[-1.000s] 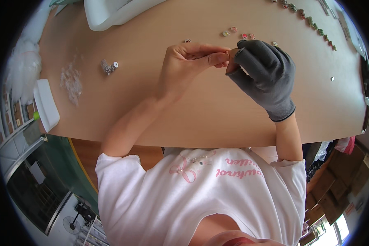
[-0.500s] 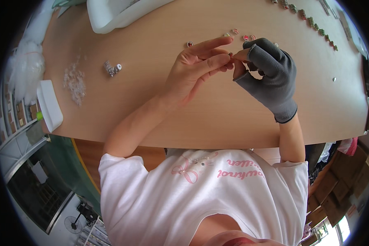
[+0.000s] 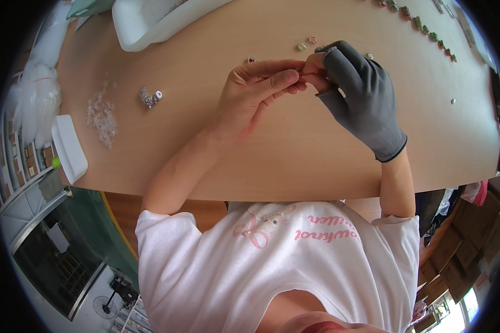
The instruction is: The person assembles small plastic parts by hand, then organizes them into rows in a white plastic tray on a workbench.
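Above the tabletop my bare left hand (image 3: 255, 91) and my right hand (image 3: 361, 100), in a grey glove with cut-off fingertips, meet fingertip to fingertip. Thumb and fingers of each are pinched together. A tiny dark piece shows between them, too small to name and mostly covered by the fingers. Just beyond the hands lie small round charm-like pieces: a red-and-white one (image 3: 314, 40), a pale greenish one (image 3: 302, 46), a dark-and-red one (image 3: 251, 59) by the left knuckles and a pale one (image 3: 370, 56) partly behind the glove.
To the left are a small spool (image 3: 151, 98), a scatter of clear plastic bits (image 3: 101, 117) and a narrow white tray (image 3: 69, 149). A large white bin (image 3: 129, 44) stands at the far side. Far right, beaded red-and-green pieces (image 3: 425, 30) form a row; a small silvery piece (image 3: 453, 101) lies nearer.
Both hands have shifted slightly left, still joined at the fingertips. My left index finger has drawn in from its stretched-out position, and my right fingers have bent closer around the pinch.
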Available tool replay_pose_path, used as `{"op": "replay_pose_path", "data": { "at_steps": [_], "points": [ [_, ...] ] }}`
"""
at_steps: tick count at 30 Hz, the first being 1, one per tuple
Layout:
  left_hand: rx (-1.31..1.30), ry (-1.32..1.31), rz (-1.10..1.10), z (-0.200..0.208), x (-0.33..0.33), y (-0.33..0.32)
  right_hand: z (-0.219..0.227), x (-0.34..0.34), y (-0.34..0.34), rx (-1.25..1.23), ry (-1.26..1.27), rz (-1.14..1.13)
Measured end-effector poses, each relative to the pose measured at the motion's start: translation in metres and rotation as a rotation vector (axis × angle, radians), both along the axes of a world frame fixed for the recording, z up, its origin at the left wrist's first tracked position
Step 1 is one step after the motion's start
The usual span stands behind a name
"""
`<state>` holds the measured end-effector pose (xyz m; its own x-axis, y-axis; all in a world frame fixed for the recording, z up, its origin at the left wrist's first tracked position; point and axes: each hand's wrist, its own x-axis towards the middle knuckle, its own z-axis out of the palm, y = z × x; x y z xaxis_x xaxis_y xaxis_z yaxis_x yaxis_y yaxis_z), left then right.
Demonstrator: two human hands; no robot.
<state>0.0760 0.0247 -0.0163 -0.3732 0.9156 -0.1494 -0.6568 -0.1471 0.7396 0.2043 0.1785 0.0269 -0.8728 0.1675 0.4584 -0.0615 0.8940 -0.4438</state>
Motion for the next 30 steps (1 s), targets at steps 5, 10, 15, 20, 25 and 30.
{"op": "replay_pose_path", "data": {
  "at_steps": [5, 10, 15, 20, 25, 30],
  "points": [
    [-0.048, 0.008, 0.066, -0.001, -0.004, 0.0, 0.003, 0.006, -0.007, -0.173, -0.193, 0.119],
    [-0.036, 0.009, 0.026, 0.005, -0.018, -0.005, 0.012, 0.019, 0.003, -0.361, -0.402, 0.303],
    [-0.369, 0.76, -0.004, 0.004, -0.031, -0.032, 0.004, 0.033, 0.001, -0.374, -0.684, 0.313],
    [-0.42, 1.015, 0.048, 0.005, -0.022, -0.043, -0.012, 0.047, 0.023, -0.405, -0.502, 0.035],
    [-0.322, 1.195, -0.041, 0.006, -0.012, -0.029, -0.011, 0.031, 0.038, -0.119, -0.39, -0.125],
    [-0.219, 1.516, 0.03, -0.009, -0.011, -0.027, -0.027, 0.029, 0.038, 0.134, -0.294, -0.067]
  ]
}}
